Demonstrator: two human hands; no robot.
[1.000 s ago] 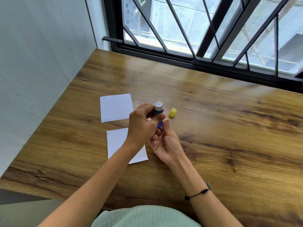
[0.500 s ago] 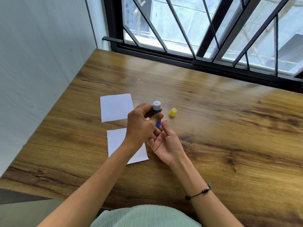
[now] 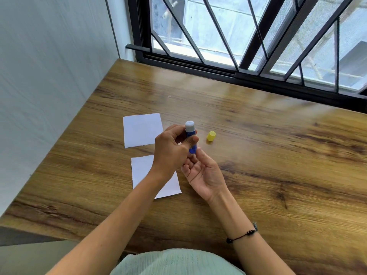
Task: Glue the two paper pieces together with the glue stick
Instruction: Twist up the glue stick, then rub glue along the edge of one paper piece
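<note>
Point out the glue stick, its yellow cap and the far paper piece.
glue stick (image 3: 190, 127), head view, exposed glue tip
yellow cap (image 3: 211, 136), head view, side wall
far paper piece (image 3: 142, 130), head view, centre

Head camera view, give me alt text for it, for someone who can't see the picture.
A person's left hand holds an uncapped blue glue stick upright over a wooden table, while the right hand touches its base. Its yellow cap stands on the table to the right. Two white paper pieces lie apart to the left.
</note>
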